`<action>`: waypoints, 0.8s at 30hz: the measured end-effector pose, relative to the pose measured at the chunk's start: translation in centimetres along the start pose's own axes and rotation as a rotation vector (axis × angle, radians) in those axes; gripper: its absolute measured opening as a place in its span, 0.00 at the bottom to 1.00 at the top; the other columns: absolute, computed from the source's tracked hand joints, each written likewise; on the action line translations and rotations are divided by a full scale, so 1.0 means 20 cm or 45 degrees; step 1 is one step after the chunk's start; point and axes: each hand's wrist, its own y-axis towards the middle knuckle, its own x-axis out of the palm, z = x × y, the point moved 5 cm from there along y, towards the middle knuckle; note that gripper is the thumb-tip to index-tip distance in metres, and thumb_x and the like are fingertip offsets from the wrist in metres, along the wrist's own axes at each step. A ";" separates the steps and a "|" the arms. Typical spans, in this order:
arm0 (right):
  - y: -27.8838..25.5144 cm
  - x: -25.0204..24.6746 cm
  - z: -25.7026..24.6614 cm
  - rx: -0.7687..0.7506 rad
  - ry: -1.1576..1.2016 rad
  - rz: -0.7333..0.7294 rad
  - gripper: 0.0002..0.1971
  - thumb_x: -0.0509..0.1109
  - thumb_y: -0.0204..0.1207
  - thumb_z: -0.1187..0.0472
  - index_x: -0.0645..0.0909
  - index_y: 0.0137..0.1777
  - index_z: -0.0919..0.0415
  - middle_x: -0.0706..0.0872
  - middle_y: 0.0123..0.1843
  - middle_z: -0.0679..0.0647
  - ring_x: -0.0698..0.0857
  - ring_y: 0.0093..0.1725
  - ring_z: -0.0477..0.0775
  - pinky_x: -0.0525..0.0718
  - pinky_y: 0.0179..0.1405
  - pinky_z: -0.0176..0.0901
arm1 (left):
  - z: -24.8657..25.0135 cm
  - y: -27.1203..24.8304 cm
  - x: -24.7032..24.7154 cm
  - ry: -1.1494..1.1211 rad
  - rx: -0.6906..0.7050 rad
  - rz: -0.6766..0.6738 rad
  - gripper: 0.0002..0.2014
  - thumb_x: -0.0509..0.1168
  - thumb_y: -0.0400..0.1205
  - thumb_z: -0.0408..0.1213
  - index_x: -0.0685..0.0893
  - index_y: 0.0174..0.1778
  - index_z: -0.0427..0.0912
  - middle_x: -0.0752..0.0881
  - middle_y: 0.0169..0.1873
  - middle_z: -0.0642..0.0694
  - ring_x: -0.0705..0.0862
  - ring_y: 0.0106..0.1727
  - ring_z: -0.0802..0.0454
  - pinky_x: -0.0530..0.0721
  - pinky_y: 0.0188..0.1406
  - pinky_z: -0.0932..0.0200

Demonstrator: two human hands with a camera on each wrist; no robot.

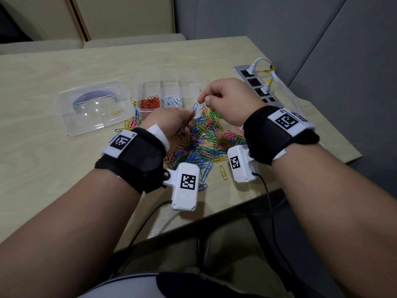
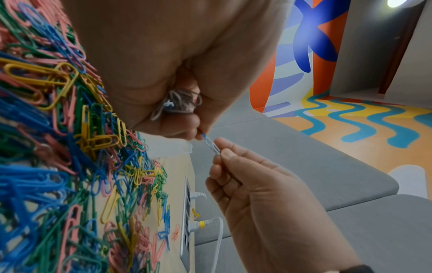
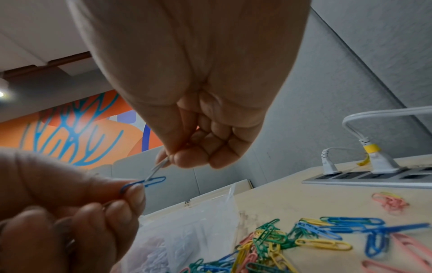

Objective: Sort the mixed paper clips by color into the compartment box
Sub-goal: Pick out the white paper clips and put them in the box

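Note:
Above a heap of mixed coloured paper clips (image 1: 206, 143), my left hand (image 1: 191, 114) pinches a blue clip (image 1: 195, 109) between thumb and forefinger. Its palm also holds a bundle of pale clips (image 2: 177, 103). My right hand (image 1: 205, 102) pinches a white clip (image 1: 201, 106) that is hooked into the blue one (image 3: 153, 182). The two clips hang linked between the hands. Behind them stands the clear compartment box (image 1: 191, 87), with orange clips (image 1: 149, 102) in one compartment and white clips (image 1: 171, 101) in the one beside it.
The box's clear lid (image 1: 96, 106) lies to the left with a yellow clip (image 1: 117, 111) on it. A grey power strip (image 1: 257, 87) with white plugs and cables sits at the right rear. The table's edge (image 1: 236, 203) runs close below my wrists.

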 end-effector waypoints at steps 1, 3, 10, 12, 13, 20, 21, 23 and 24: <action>0.00 0.01 -0.01 -0.005 -0.001 -0.019 0.11 0.62 0.83 0.63 0.85 0.47 0.50 0.83 0.39 0.45 0.83 0.43 0.47 0.78 0.44 0.39 | 0.00 0.00 0.00 -0.004 0.003 0.005 0.11 0.59 0.87 0.32 0.78 0.38 0.38 0.75 0.28 0.47 0.73 0.25 0.60 0.69 0.19 0.73; 0.00 0.01 -0.02 -0.014 -0.017 -0.053 0.12 0.62 0.83 0.64 0.85 0.47 0.50 0.83 0.38 0.45 0.83 0.43 0.48 0.79 0.45 0.39 | 0.00 0.01 0.00 -0.011 0.002 0.013 0.11 0.59 0.87 0.32 0.78 0.38 0.38 0.75 0.28 0.47 0.73 0.24 0.60 0.69 0.19 0.73; -0.02 0.01 -0.03 -0.010 -0.023 -0.102 0.13 0.62 0.81 0.66 0.85 0.45 0.49 0.87 0.43 0.52 0.86 0.47 0.54 0.82 0.49 0.43 | 0.00 0.01 -0.01 -0.011 -0.003 0.034 0.10 0.60 0.86 0.31 0.78 0.38 0.38 0.75 0.28 0.47 0.73 0.24 0.60 0.69 0.19 0.73; -0.02 0.01 -0.03 -0.009 -0.028 -0.117 0.13 0.63 0.81 0.65 0.86 0.45 0.49 0.87 0.43 0.52 0.85 0.47 0.53 0.81 0.47 0.42 | -0.01 0.01 -0.01 -0.010 -0.004 0.037 0.10 0.61 0.86 0.31 0.78 0.38 0.38 0.75 0.28 0.47 0.73 0.24 0.60 0.69 0.19 0.73; -0.02 0.01 -0.03 -0.005 -0.031 -0.116 0.13 0.62 0.82 0.65 0.85 0.45 0.49 0.85 0.41 0.49 0.84 0.46 0.52 0.80 0.45 0.41 | -0.01 0.01 -0.01 -0.012 -0.008 0.039 0.10 0.62 0.86 0.32 0.79 0.38 0.38 0.76 0.28 0.48 0.74 0.23 0.61 0.69 0.19 0.73; -0.02 -0.03 -0.02 -0.042 -0.037 -0.103 0.13 0.59 0.84 0.64 0.83 0.46 0.49 0.79 0.37 0.43 0.77 0.37 0.44 0.73 0.31 0.28 | 0.01 0.01 -0.01 -0.019 0.007 0.057 0.08 0.64 0.82 0.34 0.81 0.38 0.38 0.75 0.28 0.49 0.71 0.22 0.60 0.66 0.17 0.71; -0.02 -0.03 -0.02 -0.051 -0.034 -0.110 0.13 0.60 0.84 0.64 0.83 0.47 0.49 0.79 0.37 0.42 0.77 0.37 0.43 0.72 0.30 0.26 | 0.01 0.01 -0.01 -0.016 0.001 0.043 0.08 0.64 0.83 0.37 0.82 0.39 0.38 0.75 0.28 0.49 0.71 0.22 0.60 0.67 0.17 0.71; -0.03 -0.03 -0.02 -0.064 -0.026 -0.120 0.12 0.60 0.83 0.64 0.83 0.47 0.48 0.79 0.37 0.42 0.77 0.38 0.43 0.72 0.31 0.24 | 0.00 0.01 -0.02 -0.012 -0.011 0.033 0.09 0.66 0.83 0.39 0.82 0.40 0.39 0.75 0.29 0.49 0.72 0.23 0.60 0.67 0.17 0.72; -0.03 -0.03 -0.02 -0.067 -0.023 -0.123 0.12 0.60 0.83 0.64 0.83 0.47 0.48 0.79 0.37 0.42 0.78 0.39 0.43 0.72 0.34 0.25 | 0.00 0.02 -0.02 -0.012 -0.017 0.029 0.09 0.66 0.83 0.39 0.82 0.40 0.39 0.75 0.29 0.49 0.71 0.23 0.60 0.67 0.17 0.72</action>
